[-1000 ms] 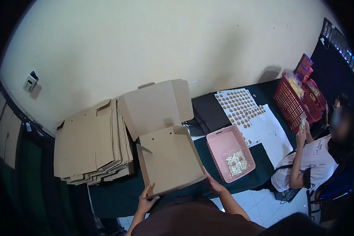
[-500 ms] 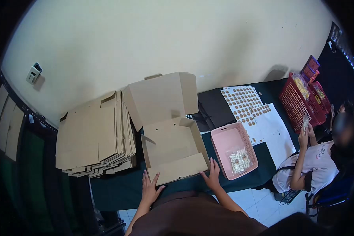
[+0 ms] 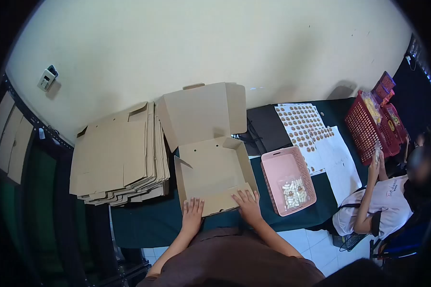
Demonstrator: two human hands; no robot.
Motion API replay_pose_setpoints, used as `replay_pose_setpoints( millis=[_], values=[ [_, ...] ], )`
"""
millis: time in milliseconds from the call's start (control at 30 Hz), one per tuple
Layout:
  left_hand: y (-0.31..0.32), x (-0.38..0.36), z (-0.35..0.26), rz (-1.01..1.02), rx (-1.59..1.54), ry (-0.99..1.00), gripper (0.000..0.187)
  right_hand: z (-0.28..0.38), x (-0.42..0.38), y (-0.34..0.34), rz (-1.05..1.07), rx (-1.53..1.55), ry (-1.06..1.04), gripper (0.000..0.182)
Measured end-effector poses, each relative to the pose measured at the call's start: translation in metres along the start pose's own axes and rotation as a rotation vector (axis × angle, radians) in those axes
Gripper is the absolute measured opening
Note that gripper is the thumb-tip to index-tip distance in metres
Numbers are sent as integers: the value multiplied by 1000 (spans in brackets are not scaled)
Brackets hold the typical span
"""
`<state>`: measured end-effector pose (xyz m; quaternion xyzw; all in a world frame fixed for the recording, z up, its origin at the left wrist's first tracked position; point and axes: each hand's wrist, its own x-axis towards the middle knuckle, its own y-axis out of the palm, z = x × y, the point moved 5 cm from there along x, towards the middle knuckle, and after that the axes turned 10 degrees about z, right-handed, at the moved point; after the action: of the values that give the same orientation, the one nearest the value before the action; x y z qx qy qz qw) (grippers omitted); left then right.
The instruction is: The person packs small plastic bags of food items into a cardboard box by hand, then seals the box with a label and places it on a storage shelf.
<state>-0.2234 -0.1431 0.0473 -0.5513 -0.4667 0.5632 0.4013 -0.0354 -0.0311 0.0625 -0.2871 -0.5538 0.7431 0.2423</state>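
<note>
While the cardboard box (image 3: pixel 208 167) stands with its lid (image 3: pixel 196 115) raised on the table (image 3: pixel 139 227), the left grip (image 3: pixel 192 214) and right grip (image 3: pixel 248 208) lie wide, flat on its front flap (image 3: pixel 219 201)

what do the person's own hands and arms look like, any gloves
The bare left hand and bare right hand wear no gloves; no watch or bracelet shows. Both forearms show no sleeves; between them is a dark brown cloth garment.

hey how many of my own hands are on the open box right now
2. Your left hand is on the left part of the open box's front flap; your right hand is on the right part. Both show.
</note>
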Motion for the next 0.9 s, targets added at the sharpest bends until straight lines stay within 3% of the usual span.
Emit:
replay_pose_setpoints(
  millis=[333, 467, 600, 667, 800, 900],
  values=[
    [12, 1, 7, 55, -308, 129, 62, -7, 13, 4, 73, 30, -104, 57],
    [9, -1, 6, 90, -345, 99, 62, -9, 16, 11, 86, 5, -97, 53],
    [-8, -7, 2, -27, -246, 58, 61, -12, 13, 4, 106, 41, -128, 53],
    [-11, -11, 0, -49, -221, 40, 61, -16, 15, 11, 449, 122, -89, 54],
    [11, -10, 5, -32, -270, 97, 50, -22, 20, 32, 531, 78, -126, 57],
    [13, -11, 4, 11, -305, 110, 36, -30, 13, 51, 430, 246, -145, 53]
  ],
)
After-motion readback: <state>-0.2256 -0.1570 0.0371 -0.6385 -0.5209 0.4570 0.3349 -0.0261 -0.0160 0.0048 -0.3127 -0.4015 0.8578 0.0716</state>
